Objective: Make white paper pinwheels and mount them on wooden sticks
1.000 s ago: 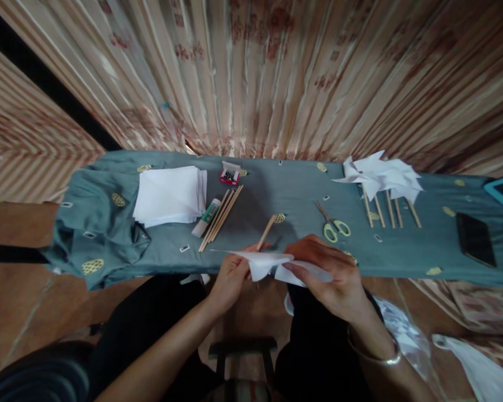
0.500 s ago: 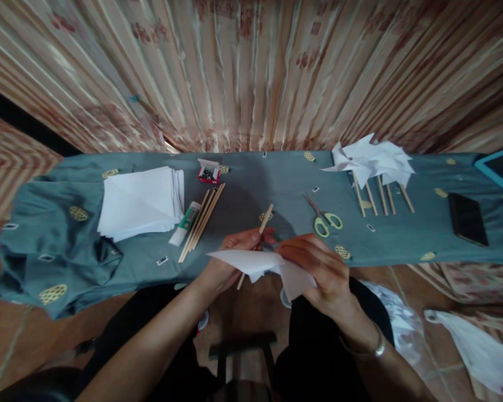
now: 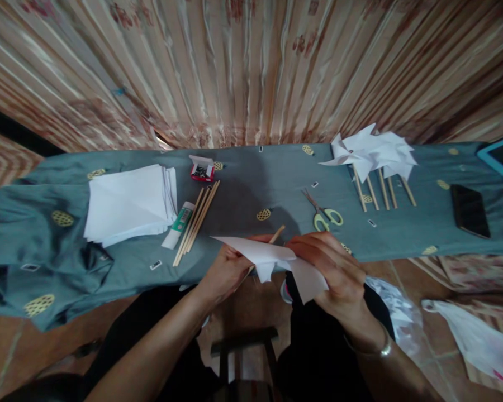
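Above the table's front edge, my right hand (image 3: 333,265) is closed on a white paper pinwheel (image 3: 272,252), its blades spread to both sides. Behind the paper, my left hand (image 3: 226,272) is closed around a thin wooden stick (image 3: 278,233). The stick slants behind the pinwheel, with its upper tip pointing away to the right. The paper hides part of the left fingers and the stick's middle, so I cannot tell whether the two are joined. Green-handled scissors (image 3: 323,213) lie just beyond my right hand.
Left on the table are a stack of white paper (image 3: 126,204), a glue stick (image 3: 178,224), several wooden sticks (image 3: 199,223) and an open red box of small dark pieces (image 3: 202,169). To the right lie finished pinwheels (image 3: 373,151), a phone (image 3: 470,211) and a blue-framed device (image 3: 501,159).
The stick in my left hand has dropped lower behind the paper, and its tip has shifted right. Both hands and the pinwheel sit slightly further right. The camera view has shifted a little.
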The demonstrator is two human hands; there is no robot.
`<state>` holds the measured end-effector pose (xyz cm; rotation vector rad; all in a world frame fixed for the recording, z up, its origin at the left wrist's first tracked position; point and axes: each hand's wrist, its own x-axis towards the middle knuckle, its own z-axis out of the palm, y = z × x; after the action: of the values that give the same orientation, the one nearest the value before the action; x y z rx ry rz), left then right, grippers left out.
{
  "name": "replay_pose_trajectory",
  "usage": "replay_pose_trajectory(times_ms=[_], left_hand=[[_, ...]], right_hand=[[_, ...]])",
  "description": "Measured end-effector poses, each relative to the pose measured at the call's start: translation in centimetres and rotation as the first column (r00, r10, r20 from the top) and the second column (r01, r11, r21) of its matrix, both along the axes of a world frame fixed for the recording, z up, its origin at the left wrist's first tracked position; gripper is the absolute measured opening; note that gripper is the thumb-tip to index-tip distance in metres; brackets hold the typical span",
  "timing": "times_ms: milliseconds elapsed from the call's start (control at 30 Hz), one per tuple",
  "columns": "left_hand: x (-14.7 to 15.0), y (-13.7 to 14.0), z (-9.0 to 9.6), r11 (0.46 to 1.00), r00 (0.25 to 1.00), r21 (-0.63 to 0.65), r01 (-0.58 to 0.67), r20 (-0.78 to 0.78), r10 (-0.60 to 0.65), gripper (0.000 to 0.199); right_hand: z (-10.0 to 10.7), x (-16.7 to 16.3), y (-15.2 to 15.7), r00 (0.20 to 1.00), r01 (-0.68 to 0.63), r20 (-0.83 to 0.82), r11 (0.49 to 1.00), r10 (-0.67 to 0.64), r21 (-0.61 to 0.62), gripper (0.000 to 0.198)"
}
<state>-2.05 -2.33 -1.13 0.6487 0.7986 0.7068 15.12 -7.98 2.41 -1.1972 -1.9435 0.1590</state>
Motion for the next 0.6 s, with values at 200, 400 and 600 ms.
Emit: replay_pose_trajectory(times_ms=[200,400,600], left_hand=[[-0.2,-0.2,-0.17,0.997,0.999,0.077,0.023,-0.045,-0.019,0.01],[-0.35,-0.32,-0.31,0.995,0.994,0.097,0.008,-0.108,0.002,0.008],[-0.26,-0.49,0.18,0.991,0.992,0.133,0.03,-0.129,-0.012,0.007]], right_hand=[[-0.18,-0.47,-0.37,0.999,0.034,0.002,0.999,-0.034,0.015,0.038],[-0.09,-0.5,-0.4,1.0,-0.002,0.001,1.0,0.002,-0.009,0.035],[-0.3,-0.35,-0.37,1.0,0.001,0.006,1.0,-0.001,-0.007,0.037]])
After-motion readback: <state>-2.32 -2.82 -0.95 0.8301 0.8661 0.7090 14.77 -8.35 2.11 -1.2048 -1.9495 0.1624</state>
